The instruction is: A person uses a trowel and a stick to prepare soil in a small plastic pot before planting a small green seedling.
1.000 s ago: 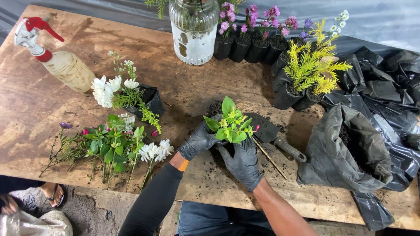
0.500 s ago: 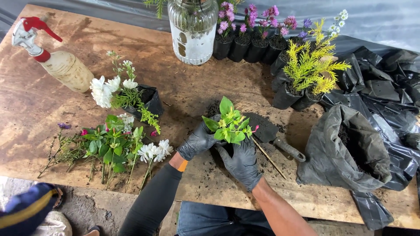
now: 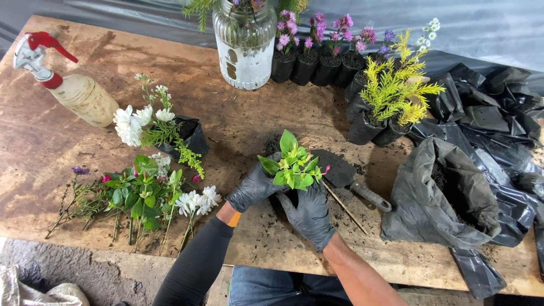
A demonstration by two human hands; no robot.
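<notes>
So, quick rundown of the bench:

Left hand: black-gloved left hand (image 3: pixel 253 187) wraps the left side of the seedling (image 3: pixel 293 166), fingers closed around its base.

Right hand: right hand (image 3: pixel 309 215), gloved too, cups the same seedling from the near side, fingers curled up and clamped on it.

Seedling: near the middle of the table (image 3: pixel 51 141), upright between both hands, just left of the trowel (image 3: pixel 351 180). It has bright green leaves and one small pink bud.

Doing it well: I'd say keep the stem upright and squeeze evenly from both sides, firm but not crushing. Keep the hands low on the base so the leaves stay free.

Nearby: cut flowers (image 3: pixel 141 195) lie to the left, a white-flowered plant in a black bag (image 3: pixel 190 136) just beyond them, and a spray bottle (image 3: pixel 73 93) sits far left. A glass jar (image 3: pixel 245 42) and a row of potted flowers (image 3: pixel 323 51) stand at the far edge, with yellow-green plants (image 3: pixel 391 93) to the right. A soil bag (image 3: pixel 447 195) slumps open on the right.

Hard to see: the seedling's roots and whatever holds them are buried under fingers and leaves, so I can't tell if there's a bag there. The jar top is cut off, and the soil bag's inside is mostly shadow.
</notes>
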